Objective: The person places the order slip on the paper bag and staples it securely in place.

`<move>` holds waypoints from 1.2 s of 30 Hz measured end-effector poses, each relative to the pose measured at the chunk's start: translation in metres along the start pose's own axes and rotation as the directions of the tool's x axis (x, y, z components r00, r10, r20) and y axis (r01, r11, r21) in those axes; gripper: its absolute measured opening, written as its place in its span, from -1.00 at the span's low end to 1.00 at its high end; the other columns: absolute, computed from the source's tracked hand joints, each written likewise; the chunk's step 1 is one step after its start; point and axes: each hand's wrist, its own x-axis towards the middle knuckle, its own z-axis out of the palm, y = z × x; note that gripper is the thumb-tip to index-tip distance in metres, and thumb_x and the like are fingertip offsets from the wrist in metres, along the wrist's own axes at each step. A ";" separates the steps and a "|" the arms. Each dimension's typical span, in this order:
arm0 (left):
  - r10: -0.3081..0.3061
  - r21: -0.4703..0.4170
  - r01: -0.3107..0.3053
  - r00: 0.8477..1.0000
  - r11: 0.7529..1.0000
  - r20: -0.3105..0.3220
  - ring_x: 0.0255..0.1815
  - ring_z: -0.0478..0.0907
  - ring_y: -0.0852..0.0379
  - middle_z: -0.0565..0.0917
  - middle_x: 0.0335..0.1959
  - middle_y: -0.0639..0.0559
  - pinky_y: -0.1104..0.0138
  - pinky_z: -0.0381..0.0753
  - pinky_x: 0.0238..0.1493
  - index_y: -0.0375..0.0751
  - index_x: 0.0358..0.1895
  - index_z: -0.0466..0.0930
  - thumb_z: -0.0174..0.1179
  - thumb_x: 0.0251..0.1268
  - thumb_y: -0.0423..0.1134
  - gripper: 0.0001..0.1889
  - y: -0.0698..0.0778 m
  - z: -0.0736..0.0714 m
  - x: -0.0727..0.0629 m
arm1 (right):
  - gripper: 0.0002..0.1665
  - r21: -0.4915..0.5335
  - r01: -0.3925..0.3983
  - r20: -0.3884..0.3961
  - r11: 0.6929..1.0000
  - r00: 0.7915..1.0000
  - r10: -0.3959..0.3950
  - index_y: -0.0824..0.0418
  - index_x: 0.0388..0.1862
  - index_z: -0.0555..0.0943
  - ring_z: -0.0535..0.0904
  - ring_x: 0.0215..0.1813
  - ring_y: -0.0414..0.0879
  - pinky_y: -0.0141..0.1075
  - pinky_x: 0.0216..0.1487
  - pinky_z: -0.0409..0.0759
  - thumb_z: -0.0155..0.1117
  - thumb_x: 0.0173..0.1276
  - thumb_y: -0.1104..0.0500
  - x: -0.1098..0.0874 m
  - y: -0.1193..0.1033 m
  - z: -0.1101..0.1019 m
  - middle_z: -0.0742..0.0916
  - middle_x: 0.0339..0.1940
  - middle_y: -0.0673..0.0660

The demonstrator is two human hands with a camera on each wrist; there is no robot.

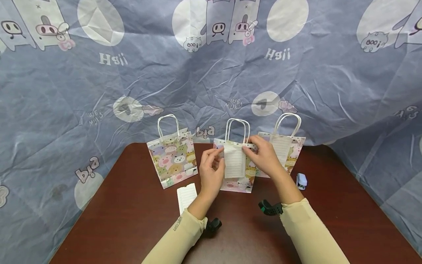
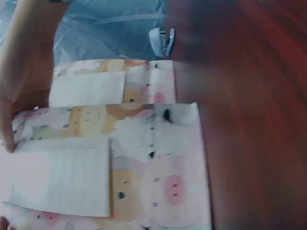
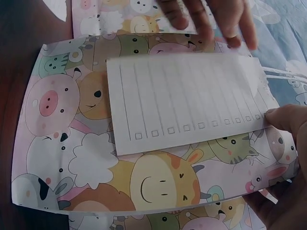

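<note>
A paper gift bag (image 1: 237,186) with cartoon animals and white handles stands in the middle. A lined sheet with checkboxes (image 3: 182,100) lies against its front, just below the handles. My right hand (image 1: 265,156) pinches the bag's top edge at the sheet's upper right corner, thumb in front and fingers behind. My left hand (image 1: 211,170) is at the sheet's left edge with fingers loosely bent; in the right wrist view its fingertips (image 3: 232,40) are blurred, and whether they touch the paper I cannot tell.
Matching bags stand left (image 1: 173,161) and right (image 1: 298,146); the right one also bears a lined sheet (image 1: 281,146). Another sheet (image 1: 187,196) lies on the brown table (image 1: 138,220) beside my left forearm. A light blue stapler (image 1: 301,181) sits at right. Patterned cloth (image 1: 197,80) hangs behind.
</note>
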 end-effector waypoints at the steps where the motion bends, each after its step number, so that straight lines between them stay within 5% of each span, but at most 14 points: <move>1: -0.001 -0.010 0.001 1.000 1.000 -0.022 -0.26 0.52 -0.04 0.55 -0.01 -0.14 0.49 0.46 -0.34 -0.20 0.06 0.71 0.21 0.24 -0.53 -0.66 0.002 0.000 0.002 | -0.89 -0.002 -0.001 0.004 1.000 1.000 0.001 0.21 -0.19 0.63 0.50 -0.30 -0.03 -0.16 -0.21 0.47 0.33 0.37 0.20 0.000 0.000 0.000 0.72 -0.13 0.14; 6: 0.006 -0.036 -0.008 0.998 0.999 -0.064 0.02 0.45 -0.08 0.42 0.14 -0.13 0.21 0.53 -0.03 -0.13 0.15 0.61 0.30 0.25 -0.43 -0.61 0.006 0.000 0.014 | -0.91 -0.011 0.002 0.036 1.000 0.999 -0.002 0.18 -0.19 0.63 0.46 -0.27 -0.05 -0.17 -0.22 0.46 0.33 0.39 0.19 0.001 0.000 -0.003 0.72 -0.15 0.12; 9: 0.012 -0.004 -0.012 1.000 1.000 -0.010 0.22 0.32 -0.05 0.36 0.29 -0.08 0.11 0.43 0.18 -0.06 0.23 0.54 0.33 0.25 -0.37 -0.53 0.008 -0.001 0.022 | -0.92 -0.010 0.016 0.051 1.000 0.999 -0.015 0.15 -0.20 0.64 0.42 -0.24 -0.06 -0.17 -0.22 0.43 0.33 0.39 0.18 0.001 -0.001 -0.004 0.71 -0.18 0.10; 12: 0.005 0.037 -0.007 0.998 0.999 0.067 0.30 0.27 -0.03 0.37 0.35 -0.05 0.12 0.38 0.18 -0.05 0.27 0.51 0.34 0.25 -0.33 -0.50 0.008 -0.001 0.028 | -0.92 -0.007 0.042 0.058 0.999 0.997 -0.042 0.16 -0.21 0.65 0.39 -0.24 -0.06 -0.18 -0.22 0.40 0.35 0.38 0.18 0.001 -0.002 -0.004 0.70 -0.20 0.10; 15: -0.011 0.047 0.005 0.992 0.999 0.123 0.21 0.37 -0.04 0.45 0.30 -0.08 0.16 0.41 0.09 -0.08 0.27 0.50 0.34 0.25 -0.35 -0.50 0.008 -0.001 0.032 | -0.92 -0.015 0.061 0.056 0.998 0.997 -0.060 0.17 -0.23 0.65 0.39 -0.25 -0.08 -0.20 -0.23 0.40 0.36 0.36 0.20 0.001 -0.001 -0.004 0.70 -0.22 0.10; 19: -0.031 0.023 0.028 0.992 0.999 0.124 -0.01 0.45 -0.01 0.56 0.14 -0.11 0.30 0.39 -0.09 -0.12 0.24 0.52 0.32 0.26 -0.41 -0.53 0.006 0.000 0.036 | -0.93 -0.026 0.072 0.040 0.997 0.997 -0.071 0.17 -0.25 0.64 0.39 -0.28 -0.10 -0.22 -0.26 0.39 0.38 0.33 0.22 0.002 -0.001 -0.005 0.69 -0.25 0.10; 28: -0.069 -0.025 0.071 0.994 0.997 0.088 -0.47 0.23 0.13 0.68 -0.07 -0.07 0.47 0.23 -0.37 -0.15 0.05 0.63 0.31 0.27 -0.43 -0.70 0.001 0.003 0.031 | -0.92 -0.016 0.067 0.034 0.998 0.997 -0.067 0.19 -0.24 0.64 0.41 -0.27 -0.08 -0.23 -0.26 0.42 0.36 0.34 0.21 0.000 0.000 -0.005 0.69 -0.22 0.13; 36: 0.010 -0.007 -0.009 0.999 1.000 0.053 -0.43 0.36 -0.02 0.67 -0.25 -0.11 0.42 0.29 -0.37 -0.16 -0.18 0.73 0.32 0.26 -0.41 -0.87 -0.002 0.006 0.029 | -0.89 -0.011 0.069 -0.001 0.998 0.998 -0.069 0.21 -0.20 0.63 0.46 -0.20 -0.05 -0.18 -0.22 0.48 0.36 0.33 0.23 -0.003 0.000 -0.004 0.70 -0.09 0.16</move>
